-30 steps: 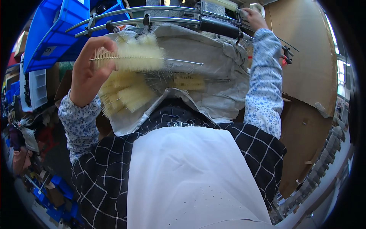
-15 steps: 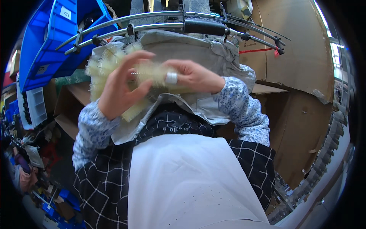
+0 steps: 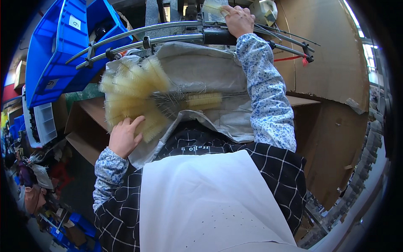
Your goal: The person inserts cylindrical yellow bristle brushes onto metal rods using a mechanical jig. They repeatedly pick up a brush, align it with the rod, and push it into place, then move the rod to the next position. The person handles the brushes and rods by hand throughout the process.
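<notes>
My right hand (image 3: pixel 240 21) reaches to the far side, above the metal rods. Its fingers are closed round a pale yellow bristle brush (image 3: pixel 212 8), partly cut off by the upper edge. At the left, my left hand (image 3: pixel 125 136) rests its spread fingers against a fanned pile of yellow twisted-wire brushes (image 3: pixel 130 90). The wire stems of the pile point right, toward the middle of the cloth. One more yellow brush (image 3: pixel 204 100) lies sideways there, with its thin wire running right. A pale grey cloth (image 3: pixel 197 69) is under the brushes.
Curved metal rods (image 3: pixel 168 38) with a black sleeve cross the far side. Blue bins (image 3: pixel 54 54) stand at the far left, above a clear plastic drawer box (image 3: pixel 43 122). Open cardboard boxes flank me, with a tall cardboard panel (image 3: pixel 331 50) on the right.
My hands have moved apart. The right went up and away past the rods with a brush, while the left came down and left onto the brush pile.
</notes>
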Motion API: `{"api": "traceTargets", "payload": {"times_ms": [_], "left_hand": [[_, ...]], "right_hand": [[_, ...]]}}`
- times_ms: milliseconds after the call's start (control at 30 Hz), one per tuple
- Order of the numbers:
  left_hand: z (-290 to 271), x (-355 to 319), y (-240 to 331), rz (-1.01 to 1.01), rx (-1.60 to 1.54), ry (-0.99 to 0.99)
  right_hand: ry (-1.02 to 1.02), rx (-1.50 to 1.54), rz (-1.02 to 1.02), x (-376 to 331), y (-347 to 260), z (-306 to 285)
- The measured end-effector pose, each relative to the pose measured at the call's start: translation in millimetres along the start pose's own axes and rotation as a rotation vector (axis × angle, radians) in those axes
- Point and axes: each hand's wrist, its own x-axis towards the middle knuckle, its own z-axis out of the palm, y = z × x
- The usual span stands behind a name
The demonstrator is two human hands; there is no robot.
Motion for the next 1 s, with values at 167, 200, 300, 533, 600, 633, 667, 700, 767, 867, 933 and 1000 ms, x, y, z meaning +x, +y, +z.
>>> {"api": "traceTargets", "payload": {"times_ms": [167,200,300,533,600,633,667,700,767,867,933,1000], "left_hand": [[2,10,-6,0.028,-0.247,0.0],[2,11,-5,0.024,-0.275,0.001],[-4,9,-5,0.073,-0.324,0.096],[-40,4,3,0.105,-0.586,0.31],[-54,2,1,0.14,-0.627,0.342],[-60,-1,-2,0.152,-0.664,0.375],[-65,-4,-4,0.163,-0.697,0.41],[-67,-10,-8,0.142,-0.772,0.459],[-80,-19,-14,0.191,-0.749,0.593],[-85,-23,-22,0.245,-0.78,0.69],[-85,-23,-22,0.254,-0.793,0.73],[-85,-19,-20,0.258,-0.805,0.757]], "right_hand": [[0.012,0.105,-0.07,3,6,10],[-0.005,0.152,-0.072,3,8,15],[-0.089,0.265,-0.039,6,10,19],[-0.391,0.109,-0.075,36,-1,5],[-0.229,0.069,-0.117,34,14,23],[-0.117,0.029,-0.125,29,14,24],[-0.002,-0.007,-0.133,25,11,17],[0.0,0.038,-0.032,18,12,7],[0.084,-0.035,0.137,5,25,5],[0.107,0.077,0.182,-4,47,18],[0.078,0.187,0.165,-5,48,22],[0.115,0.247,0.133,-1,49,35]]}}
